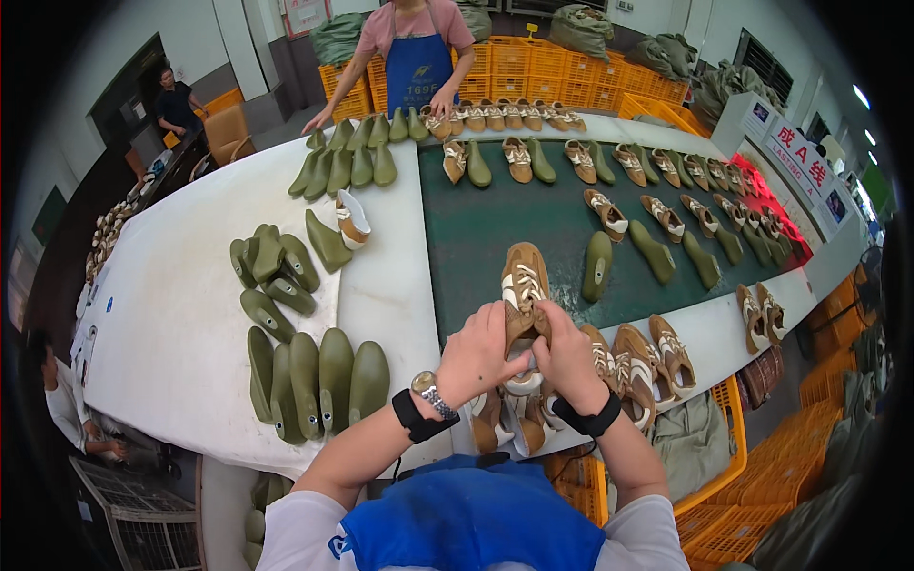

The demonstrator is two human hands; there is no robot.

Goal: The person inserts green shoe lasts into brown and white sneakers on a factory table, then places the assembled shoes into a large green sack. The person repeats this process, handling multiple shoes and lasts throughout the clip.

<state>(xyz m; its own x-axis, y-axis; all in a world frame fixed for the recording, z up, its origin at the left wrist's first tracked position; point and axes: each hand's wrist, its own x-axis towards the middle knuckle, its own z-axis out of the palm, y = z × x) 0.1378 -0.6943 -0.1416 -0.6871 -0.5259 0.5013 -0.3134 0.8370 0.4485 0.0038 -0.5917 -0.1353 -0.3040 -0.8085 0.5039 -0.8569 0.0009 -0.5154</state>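
Note:
Between my two hands is a tan sneaker (525, 274) with white laces, its toe pointing away from me. My left hand (479, 350) grips the left side of its collar, thumb near the opening. On the collar's other side, my right hand (569, 350) has its fingers closed round the edge. What lies inside the shoe cannot be made out. Just below my hands, more tan and white sneakers (529, 423) sit at the table's near edge, partly hidden. Others (636, 366) stand to the right of my right hand. A green shoe last (597, 266) lies beyond it on the green belt.
Green lasts stand in a row (335, 376) and a pile (271, 262) on the white table (171, 295) at left. Sneakers and lasts line the green conveyor belt (495, 224). Across the table, a person in a blue apron (419, 71) touches sneakers. An orange crate (728, 433) stands at right.

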